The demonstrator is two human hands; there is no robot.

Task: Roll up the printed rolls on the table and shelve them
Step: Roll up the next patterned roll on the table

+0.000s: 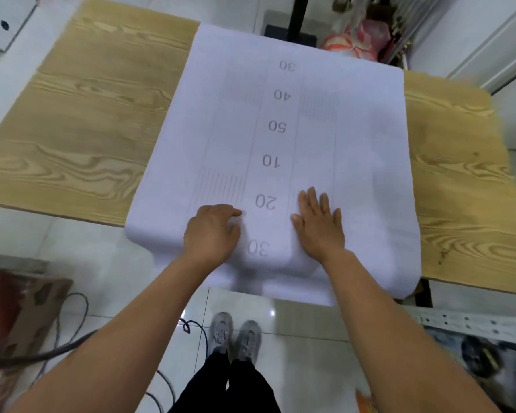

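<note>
A wide white printed sheet (280,138) lies unrolled across the wooden table (81,135), with numbers 30, 40, 50, 10, 20, 30 running down its middle. Its near end hangs over the table's front edge. My left hand (212,231) rests on the sheet near that edge, left of the "30", with its fingers bent down onto the paper. My right hand (318,225) lies flat on the sheet, fingers straight and spread, just right of the "20". Neither hand holds anything.
A white box (3,22) sits at the far left corner. A black stand (298,16) and pink bags (361,37) stand behind the table. Cables (72,332) trail on the tiled floor at left. A perforated metal shelf rail (474,323) is at right.
</note>
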